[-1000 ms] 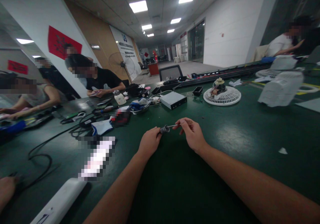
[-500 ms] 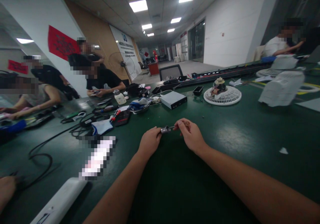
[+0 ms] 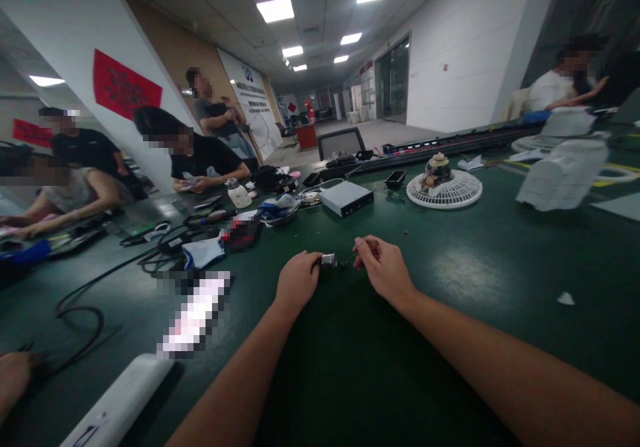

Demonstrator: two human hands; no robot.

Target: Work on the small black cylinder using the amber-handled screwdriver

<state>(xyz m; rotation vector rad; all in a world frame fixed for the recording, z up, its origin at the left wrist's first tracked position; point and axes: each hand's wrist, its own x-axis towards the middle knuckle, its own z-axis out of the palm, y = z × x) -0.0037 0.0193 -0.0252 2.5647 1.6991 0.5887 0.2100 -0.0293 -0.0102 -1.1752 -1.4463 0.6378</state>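
Over the green table, my left hand [image 3: 299,279] pinches a short silver metal cylinder [image 3: 329,260] between thumb and fingers, its end turned toward the right. My right hand [image 3: 383,267] is closed on a small copper-brown piece [image 3: 373,244], mostly covered by the fingers. A thin rod [image 3: 351,258] sticks out from this hand toward the cylinder. Between the two hands is a small dark bit [image 3: 343,264], too small to name. A narrow gap separates the cylinder from the rod.
Ahead lie a silver box-shaped drive [image 3: 345,199], a black tray [image 3: 396,180] and a white fan grille [image 3: 445,190] with a motor on it. A white housing [image 3: 563,175] stands right. Cables, cloths and a long white case [image 3: 120,400] lie left. Several people sit or stand around.
My right hand has drawn slightly right, widening the gap between rod and cylinder. The cylinder has turned a little in my left hand. A standing person behind has shifted right.
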